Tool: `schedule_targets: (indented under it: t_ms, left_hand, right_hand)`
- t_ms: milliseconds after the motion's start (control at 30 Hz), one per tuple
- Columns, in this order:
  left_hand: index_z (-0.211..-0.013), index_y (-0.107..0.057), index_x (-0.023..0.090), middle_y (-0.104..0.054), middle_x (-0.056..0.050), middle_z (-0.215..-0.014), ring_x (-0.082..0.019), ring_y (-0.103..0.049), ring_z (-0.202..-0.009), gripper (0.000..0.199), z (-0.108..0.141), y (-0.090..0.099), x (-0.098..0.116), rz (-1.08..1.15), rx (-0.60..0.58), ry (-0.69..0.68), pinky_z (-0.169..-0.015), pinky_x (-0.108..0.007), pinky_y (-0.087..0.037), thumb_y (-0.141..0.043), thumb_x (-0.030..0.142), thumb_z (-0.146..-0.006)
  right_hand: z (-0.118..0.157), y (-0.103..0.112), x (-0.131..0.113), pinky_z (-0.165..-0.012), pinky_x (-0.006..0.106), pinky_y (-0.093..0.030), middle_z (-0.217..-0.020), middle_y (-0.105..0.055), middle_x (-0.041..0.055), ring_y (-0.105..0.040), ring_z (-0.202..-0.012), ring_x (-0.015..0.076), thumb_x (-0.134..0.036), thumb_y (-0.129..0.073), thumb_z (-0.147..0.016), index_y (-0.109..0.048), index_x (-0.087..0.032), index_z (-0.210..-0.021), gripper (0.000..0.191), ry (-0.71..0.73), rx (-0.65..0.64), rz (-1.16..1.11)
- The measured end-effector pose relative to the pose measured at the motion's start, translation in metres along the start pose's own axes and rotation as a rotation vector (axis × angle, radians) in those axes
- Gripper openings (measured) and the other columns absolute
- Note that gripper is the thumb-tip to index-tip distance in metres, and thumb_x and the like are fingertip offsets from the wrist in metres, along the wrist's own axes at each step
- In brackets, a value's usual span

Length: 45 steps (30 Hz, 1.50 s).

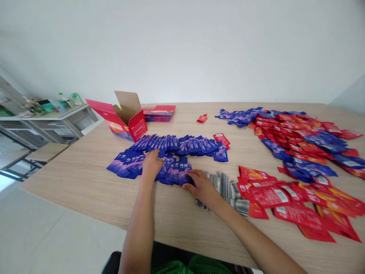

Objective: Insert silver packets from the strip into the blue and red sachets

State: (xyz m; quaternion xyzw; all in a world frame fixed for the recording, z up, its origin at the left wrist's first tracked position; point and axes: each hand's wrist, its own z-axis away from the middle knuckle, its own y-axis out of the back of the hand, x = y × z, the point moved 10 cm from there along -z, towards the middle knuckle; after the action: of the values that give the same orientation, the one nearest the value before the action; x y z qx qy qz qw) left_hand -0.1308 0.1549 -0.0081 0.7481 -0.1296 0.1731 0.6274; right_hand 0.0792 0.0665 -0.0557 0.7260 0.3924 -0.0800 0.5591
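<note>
A row of overlapping purple-blue sachets (125, 163) lies in front of me, with a second fanned row (194, 145) just behind it. My left hand (152, 164) rests on the middle of the front row, fingers apart and touching the sachets; part of the row is hidden under it. At the right end of that row, my right hand (203, 187) touches the edge of the last sachet (184, 171), its thumb and fingers spread. Beneath and beside the right hand is a pile of small grey-striped packets (226, 186).
Red sachets (293, 201) lie at the right, before a large mixed red and blue heap (302, 133). An open red carton (125, 118) stands at the back left, beside flat stacked cartons (161, 113). A lone red sachet (202, 118) lies near the back edge.
</note>
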Motion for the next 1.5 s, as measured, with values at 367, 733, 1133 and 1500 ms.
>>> schedule_targets:
  t_ms: [367, 733, 1133, 1500]
  left_hand:
    - [-0.133, -0.057, 0.016, -0.054, -0.017, -0.139, -0.032, -0.045, -0.133, 0.042, 0.033, -0.001, 0.086, -0.039, 0.247, -0.301, -0.112, -0.044, -0.038, -0.052, 0.034, -0.096]
    - [-0.105, -0.072, 0.021, -0.067, -0.009, -0.122, -0.026, -0.056, -0.117, 0.023, 0.032, -0.058, 0.106, 0.128, 0.053, -0.419, -0.099, -0.040, -0.047, -0.053, 0.021, -0.092]
    - [-0.089, -0.070, 0.020, -0.070, -0.009, -0.103, -0.026, -0.060, -0.099, 0.022, 0.026, -0.047, 0.103, 0.164, 0.096, -0.309, -0.080, -0.037, -0.046, -0.048, 0.022, -0.095]
    - [-0.088, -0.070, 0.019, -0.066, -0.011, -0.102, -0.026, -0.055, -0.096, 0.025, 0.013, -0.033, 0.074, 0.333, 0.303, -0.136, -0.087, -0.039, -0.044, -0.046, 0.023, -0.096]
  right_hand:
    - [-0.001, -0.002, -0.003, -0.103, 0.050, -0.051, -0.121, -0.065, 0.0156, -0.060, -0.115, 0.0316, -0.032, -0.075, -0.086, -0.067, -0.016, -0.120, 0.039, 0.008, -0.039, 0.045]
    - [0.013, 0.028, -0.028, -0.092, 0.043, -0.053, -0.112, -0.071, 0.0110, -0.066, -0.102, 0.0268, -0.025, -0.056, -0.098, -0.067, -0.017, -0.115, 0.021, 0.130, 0.105, 0.236]
    - [-0.030, 0.055, -0.069, -0.087, 0.032, -0.051, -0.107, -0.074, 0.0056, -0.069, -0.096, 0.0201, -0.025, -0.055, -0.099, -0.070, -0.023, -0.116, 0.022, 0.087, -0.005, 0.239]
    - [-0.123, 0.050, 0.038, -0.100, 0.036, -0.042, -0.129, -0.066, 0.0080, -0.059, -0.120, 0.0265, -0.021, -0.069, -0.086, -0.067, -0.023, -0.125, 0.039, -0.154, -0.115, 0.468]
